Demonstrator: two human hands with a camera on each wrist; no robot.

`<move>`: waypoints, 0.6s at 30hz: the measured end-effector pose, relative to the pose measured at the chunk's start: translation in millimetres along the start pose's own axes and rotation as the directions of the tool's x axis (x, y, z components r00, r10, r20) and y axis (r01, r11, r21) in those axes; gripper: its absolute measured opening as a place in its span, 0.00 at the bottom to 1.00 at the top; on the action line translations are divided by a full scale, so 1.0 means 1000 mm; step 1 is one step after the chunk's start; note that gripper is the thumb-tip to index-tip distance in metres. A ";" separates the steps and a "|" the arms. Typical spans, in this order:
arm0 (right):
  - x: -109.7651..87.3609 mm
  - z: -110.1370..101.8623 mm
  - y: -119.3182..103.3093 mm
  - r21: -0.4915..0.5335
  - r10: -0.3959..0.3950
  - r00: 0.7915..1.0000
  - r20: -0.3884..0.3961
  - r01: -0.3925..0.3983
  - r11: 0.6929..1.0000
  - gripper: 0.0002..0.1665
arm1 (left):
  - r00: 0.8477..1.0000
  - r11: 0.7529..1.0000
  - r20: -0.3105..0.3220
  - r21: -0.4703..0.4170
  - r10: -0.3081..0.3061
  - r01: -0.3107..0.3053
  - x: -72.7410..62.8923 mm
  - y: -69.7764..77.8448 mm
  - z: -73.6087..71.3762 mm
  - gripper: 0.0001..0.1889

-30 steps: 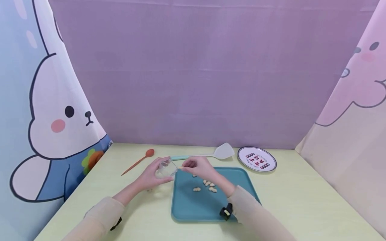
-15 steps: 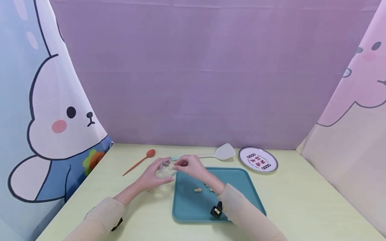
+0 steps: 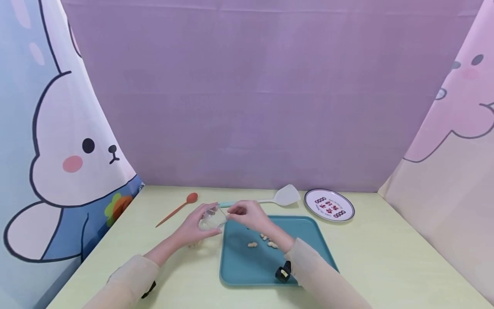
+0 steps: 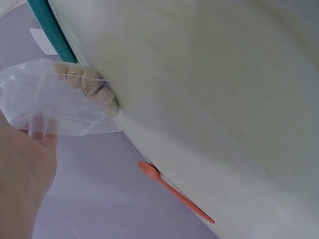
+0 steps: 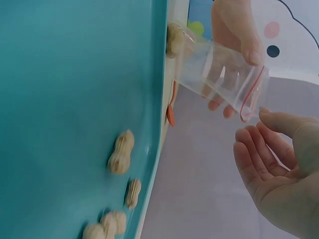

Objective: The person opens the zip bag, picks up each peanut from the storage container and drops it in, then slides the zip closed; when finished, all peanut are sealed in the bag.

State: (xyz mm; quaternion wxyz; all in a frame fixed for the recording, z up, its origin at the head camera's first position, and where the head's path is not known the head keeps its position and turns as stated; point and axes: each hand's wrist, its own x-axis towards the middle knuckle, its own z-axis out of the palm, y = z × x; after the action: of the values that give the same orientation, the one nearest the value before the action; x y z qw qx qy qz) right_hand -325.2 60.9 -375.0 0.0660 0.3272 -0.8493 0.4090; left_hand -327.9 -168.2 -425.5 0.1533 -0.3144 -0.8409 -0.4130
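Observation:
A clear zip-lock bag (image 3: 210, 222) with a red seal line is gripped by my left hand (image 3: 194, 226), tilted with its mouth toward the right. Several peanuts (image 4: 91, 83) lie in the bag's bottom, low over the table. My right hand (image 3: 251, 214) is at the bag's mouth, its thumb tip right at the edge. In the right wrist view its fingers are loosely bent, and nothing shows between them. Loose peanuts (image 5: 121, 152) lie on the teal tray (image 3: 247, 274) beneath the right forearm; that arm hides part of them in the head view.
Behind the left hand lies a red spoon (image 3: 177, 209) on the pale table (image 3: 386, 257). A white spatula (image 3: 286, 195) with a mint handle lies behind the tray. To its right is a white plate (image 3: 329, 205) with red print. A purple curtain (image 3: 247, 94) closes off the back.
My right hand moved left with a peanut into the bag's mouth, let it go, then drew back slightly to the right. The left hand keeps holding the bag in place.

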 end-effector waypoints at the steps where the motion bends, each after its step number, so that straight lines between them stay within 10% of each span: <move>1: -0.003 -0.002 0.001 0.004 0.003 1.000 0.000 -0.003 1.000 0.11 | 1.000 1.000 0.001 0.001 -0.002 0.002 0.000 0.000 0.000 0.40; 18: -0.067 -0.052 0.007 0.012 0.071 0.997 -0.004 -0.071 0.997 0.08 | 1.000 1.000 0.003 0.024 -0.005 0.005 0.000 0.004 0.001 0.40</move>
State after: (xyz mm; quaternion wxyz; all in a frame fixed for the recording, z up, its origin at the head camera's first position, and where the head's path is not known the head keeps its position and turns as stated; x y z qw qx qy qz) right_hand -286.0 136.2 -370.8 0.0514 0.2965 -0.8578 0.4167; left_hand -325.3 -165.3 -423.3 0.1549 -0.3110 -0.8468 -0.4027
